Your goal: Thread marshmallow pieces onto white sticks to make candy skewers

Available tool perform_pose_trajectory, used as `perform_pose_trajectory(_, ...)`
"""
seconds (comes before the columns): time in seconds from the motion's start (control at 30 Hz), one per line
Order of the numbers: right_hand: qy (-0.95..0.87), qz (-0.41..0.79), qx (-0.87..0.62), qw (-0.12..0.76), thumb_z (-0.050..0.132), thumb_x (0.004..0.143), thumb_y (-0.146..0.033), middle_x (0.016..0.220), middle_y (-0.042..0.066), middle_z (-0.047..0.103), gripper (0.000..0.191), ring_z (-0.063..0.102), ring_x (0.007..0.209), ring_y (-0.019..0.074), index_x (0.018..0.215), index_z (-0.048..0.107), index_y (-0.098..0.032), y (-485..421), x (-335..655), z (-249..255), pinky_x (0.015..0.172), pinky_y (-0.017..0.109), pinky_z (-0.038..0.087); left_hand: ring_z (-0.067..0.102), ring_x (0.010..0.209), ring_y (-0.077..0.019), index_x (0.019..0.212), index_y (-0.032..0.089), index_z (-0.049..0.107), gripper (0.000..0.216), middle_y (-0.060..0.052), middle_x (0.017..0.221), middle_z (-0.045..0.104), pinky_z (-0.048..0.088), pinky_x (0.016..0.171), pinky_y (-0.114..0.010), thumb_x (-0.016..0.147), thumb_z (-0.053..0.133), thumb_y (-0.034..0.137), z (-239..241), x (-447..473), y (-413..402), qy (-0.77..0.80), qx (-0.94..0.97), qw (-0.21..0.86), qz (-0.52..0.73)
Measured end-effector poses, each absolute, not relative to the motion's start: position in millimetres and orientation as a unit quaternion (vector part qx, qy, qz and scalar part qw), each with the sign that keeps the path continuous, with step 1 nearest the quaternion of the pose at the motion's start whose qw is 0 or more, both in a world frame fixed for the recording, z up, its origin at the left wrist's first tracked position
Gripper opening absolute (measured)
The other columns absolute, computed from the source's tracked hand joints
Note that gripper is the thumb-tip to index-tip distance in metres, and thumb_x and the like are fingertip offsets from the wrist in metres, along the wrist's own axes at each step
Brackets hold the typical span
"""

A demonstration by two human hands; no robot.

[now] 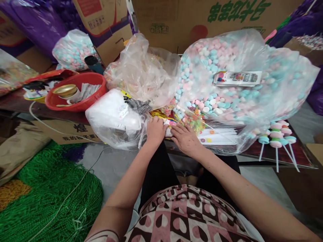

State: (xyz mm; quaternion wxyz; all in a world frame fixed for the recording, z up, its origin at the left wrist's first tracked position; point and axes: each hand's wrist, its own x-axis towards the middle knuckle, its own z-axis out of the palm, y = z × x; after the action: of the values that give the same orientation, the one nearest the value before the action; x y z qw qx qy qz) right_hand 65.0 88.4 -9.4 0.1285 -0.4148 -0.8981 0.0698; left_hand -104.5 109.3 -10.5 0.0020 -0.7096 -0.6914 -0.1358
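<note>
At the table's front edge, my left hand point(155, 129) is closed, its fingers curled down at the left side of a small white and pink printed packet point(169, 122). From the right, my right hand point(187, 139) meets the same packet with its fingertips, partly hiding it. Gold twist ties point(161, 114) lie just beyond my fingers. Against my right hand rests a clear bag of colourful ring-shaped candies point(193, 121). White paper sticks point(219, 137) lie in a stack to its right, with a few candy rings on top.
A large bag of pastel marshmallows point(214, 101) carries a stack of printed wrappers point(237, 78). Marshmallow skewers point(277, 134) overhang the table's right edge. Clear plastic bags point(116, 117) and a red basket point(75, 104) stand left. Green cord point(60, 188) is heaped on the floor.
</note>
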Motion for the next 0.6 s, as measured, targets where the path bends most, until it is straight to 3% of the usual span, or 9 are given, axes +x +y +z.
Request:
perform_pose_trajectory(0.2, -0.901, 0.059, -0.409, 0.134, 0.043, 0.098, -0.029, 0.144, 0.013, 0.054, 0.039, 0.046, 0.134, 0.0289, 0.128, 0.061, -0.012, 86, 67, -15, 0.116, 0.051, 0.024, 0.055, 0.097, -0.0275, 0.088, 0.015, 0.066, 0.018, -0.014, 0.099, 0.064, 0.039, 0.084, -0.039, 0.091, 0.051, 0.024, -14, -110, 124, -0.686, -0.714, -0.003, -0.14)
perform_pose_trajectory(0.4, -0.894, 0.086, -0.403, 0.177, 0.046, 0.096, -0.027, 0.141, 0.013, 0.056, 0.036, 0.048, 0.132, 0.0299, 0.125, 0.063, -0.013, 88, 67, -20, 0.115, 0.053, 0.026, 0.057, 0.082, -0.0184, 0.072, 0.019, 0.06, 0.02, -0.004, 0.081, 0.063, 0.042, 0.078, -0.031, 0.09, 0.053, 0.022, -20, -119, 124, -0.662, -0.657, -0.077, -0.351)
perform_pose_trajectory(0.5, -0.859, 0.168, -0.407, 0.261, 0.048, 0.094, -0.025, 0.135, 0.014, 0.061, 0.034, 0.053, 0.128, 0.0282, 0.121, 0.065, -0.015, 88, 69, -16, 0.111, 0.05, 0.034, 0.057, 0.082, -0.0167, 0.074, 0.019, 0.061, 0.019, -0.003, 0.08, 0.063, 0.044, 0.08, -0.031, 0.091, 0.055, 0.027, -15, -116, 111, -0.591, -0.659, -0.066, -0.461)
perform_pose_trajectory(0.6, -0.744, 0.308, -0.451, 0.384, 0.053, 0.091, -0.036, 0.122, 0.013, 0.068, 0.037, 0.063, 0.112, 0.0255, 0.12, 0.065, -0.017, 86, 71, -5, 0.097, 0.042, 0.049, 0.058, 0.089, -0.0171, 0.08, 0.018, 0.063, 0.019, -0.005, 0.086, 0.063, 0.045, 0.085, -0.032, 0.091, 0.055, 0.032, -6, -101, 94, -0.522, -0.675, -0.05, -0.519)
